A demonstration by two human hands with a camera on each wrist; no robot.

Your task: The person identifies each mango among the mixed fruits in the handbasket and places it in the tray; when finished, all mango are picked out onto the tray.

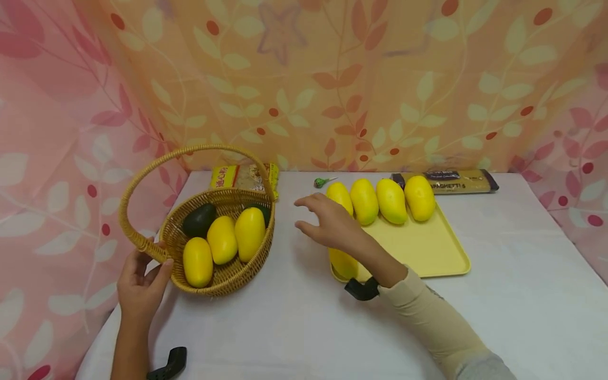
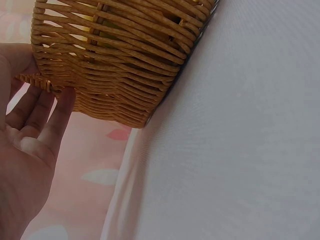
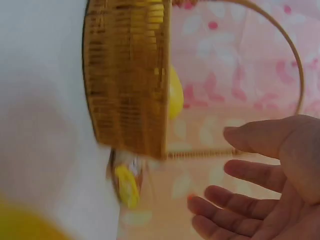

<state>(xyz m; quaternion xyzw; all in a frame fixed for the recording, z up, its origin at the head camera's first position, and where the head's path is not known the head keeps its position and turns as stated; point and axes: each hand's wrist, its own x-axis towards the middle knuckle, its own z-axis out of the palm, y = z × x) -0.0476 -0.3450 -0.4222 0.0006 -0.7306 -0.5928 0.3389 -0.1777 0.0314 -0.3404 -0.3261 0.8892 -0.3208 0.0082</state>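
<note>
A wicker basket (image 1: 220, 287) with a tall handle stands on the left of the table. Inside lie three yellow mangoes (image 1: 198, 262) and dark green avocados (image 1: 199, 220), one partly hidden behind a mango. My left hand (image 1: 142, 282) grips the basket's left side where the handle meets the rim; thumb and fingers show against the weave in the left wrist view. Between basket and tray, my right hand (image 1: 332, 221) hovers with fingers spread, holding nothing. Below and beyond it, the yellow tray (image 1: 427, 253) bears several mangoes (image 1: 391, 200), mostly along its back edge, some partly covered by the hand.
Behind the basket lies a yellow bag of pasta (image 1: 237, 177). A spaghetti packet (image 1: 461, 181) lies behind the tray at the right. Near the table's back edge sits a small green thing with a thin stick (image 1: 320, 182). Patterned curtains surround the white tabletop (image 1: 294, 322).
</note>
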